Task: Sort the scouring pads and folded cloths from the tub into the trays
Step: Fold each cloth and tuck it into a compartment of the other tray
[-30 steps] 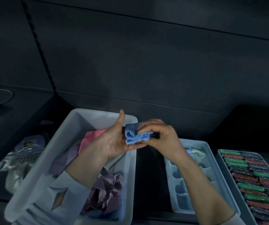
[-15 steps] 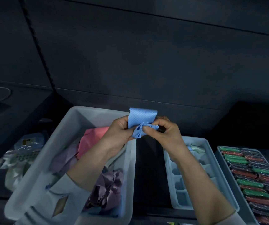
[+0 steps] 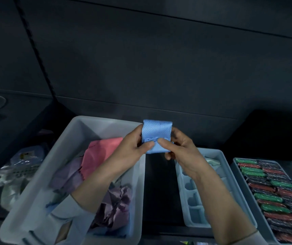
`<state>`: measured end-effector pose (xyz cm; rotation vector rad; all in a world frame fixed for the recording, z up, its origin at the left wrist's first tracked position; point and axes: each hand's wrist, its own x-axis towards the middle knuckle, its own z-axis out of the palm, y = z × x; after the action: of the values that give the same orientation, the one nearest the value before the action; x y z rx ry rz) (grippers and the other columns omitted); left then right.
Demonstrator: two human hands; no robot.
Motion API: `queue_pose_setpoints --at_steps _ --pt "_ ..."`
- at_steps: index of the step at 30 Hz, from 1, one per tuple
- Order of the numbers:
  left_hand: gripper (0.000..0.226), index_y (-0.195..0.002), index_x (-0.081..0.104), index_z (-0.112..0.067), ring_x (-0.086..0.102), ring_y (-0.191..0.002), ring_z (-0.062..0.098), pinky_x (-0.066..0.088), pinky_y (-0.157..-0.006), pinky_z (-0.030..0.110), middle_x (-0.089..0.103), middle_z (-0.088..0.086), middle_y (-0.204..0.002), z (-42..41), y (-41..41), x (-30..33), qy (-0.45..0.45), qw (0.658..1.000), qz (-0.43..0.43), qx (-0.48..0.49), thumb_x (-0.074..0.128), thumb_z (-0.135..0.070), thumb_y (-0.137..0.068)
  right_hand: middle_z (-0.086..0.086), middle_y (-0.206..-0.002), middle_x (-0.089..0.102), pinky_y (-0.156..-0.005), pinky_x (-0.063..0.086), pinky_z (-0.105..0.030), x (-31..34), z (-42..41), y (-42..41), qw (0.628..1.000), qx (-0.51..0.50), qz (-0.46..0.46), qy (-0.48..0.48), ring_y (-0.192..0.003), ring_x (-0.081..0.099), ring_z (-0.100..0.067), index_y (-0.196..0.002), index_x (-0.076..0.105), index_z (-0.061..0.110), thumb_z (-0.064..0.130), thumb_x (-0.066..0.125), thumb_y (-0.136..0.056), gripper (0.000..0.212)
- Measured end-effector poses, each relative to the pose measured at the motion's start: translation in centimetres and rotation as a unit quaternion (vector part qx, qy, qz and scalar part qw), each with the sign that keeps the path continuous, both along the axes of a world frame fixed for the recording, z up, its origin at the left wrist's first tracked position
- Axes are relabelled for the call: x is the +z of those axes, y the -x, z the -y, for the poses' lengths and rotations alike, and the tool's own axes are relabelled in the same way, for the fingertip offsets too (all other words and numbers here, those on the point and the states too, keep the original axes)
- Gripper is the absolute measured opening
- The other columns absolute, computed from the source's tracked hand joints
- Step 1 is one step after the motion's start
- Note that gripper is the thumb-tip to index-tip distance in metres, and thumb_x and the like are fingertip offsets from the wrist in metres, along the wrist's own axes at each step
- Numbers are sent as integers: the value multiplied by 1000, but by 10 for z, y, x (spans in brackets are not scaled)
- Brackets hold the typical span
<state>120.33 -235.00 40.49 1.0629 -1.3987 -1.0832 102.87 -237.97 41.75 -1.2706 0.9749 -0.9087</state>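
Two thumbs are pressed side by side on the front of a folded blue cloth, which is held up between both hands above the gap separating the tub from the trays. The left hand is curled round the cloth's left edge, thumb in front and fingers behind; the right hand is curled round its right edge in the same way. One pale grey tub is seen below the left forearm, with a pink cloth and two crumpled purple cloths counted inside it, a bit of blue fabric showing at its near end. Two trays are set to the right: a divided tray under the right forearm, one pale item lying at its far end, and a second tray packed with green, red and dark scouring pads, too many and too blurred to be counted. One plastic packet is seen left of the tub; its label cannot be read.
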Motion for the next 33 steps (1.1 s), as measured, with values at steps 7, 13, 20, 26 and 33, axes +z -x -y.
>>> queue_pose_setpoints --at_steps 7,13,20,26,33 --pt "33 -112 58 -25 70 -90 14 57 -68 28 67 -5 -107 -8 10 -6 -86 991 -101 -25 56 2 -93 -2 -64 61 -45 40 -18 -16 -6 13 991 -20 92 -93 -53 50 -11 -79 76 18 -7 58 -89 32" --pt "49 -64 66 -21 73 -79 22 55 -62 22 72 -9 -94 -12 30 -20 -129 985 -110 -15 45 12 -93 -6 -66 64 -48 41 -21 -29 -13 34 994 -10 78 -79 -61 54 -18 -65 73 12 -12 45 -89 44" --pt "43 -73 67 -15 71 -83 18 58 -69 27 71 -2 -93 -10 61 -44 -184 976 -110 -30 39 10 -94 -4 -85 70 -63 52 -23 -51 -25 65 989 -19 67 -134 -80 65 -16 -85 73 14 29 69 -79 17" --pt "16 -101 63 -9 67 -93 18 57 -81 29 64 12 -103 -17 93 -71 -214 974 -43 -53 61 1 -89 1 -98 67 -74 55 -30 -88 -40 100 993 -70 8 -91 -91 67 -17 -105 66 26 3 70 -86 30" --pt "43 -114 57 -25 62 -97 -2 47 -85 12 65 -10 -104 -10 134 -106 -110 982 153 -2 73 -5 -80 9 -79 65 -66 45 -22 -112 -17 161 974 14 -227 11 -70 56 -5 -100 70 15 12 73 -84 17"
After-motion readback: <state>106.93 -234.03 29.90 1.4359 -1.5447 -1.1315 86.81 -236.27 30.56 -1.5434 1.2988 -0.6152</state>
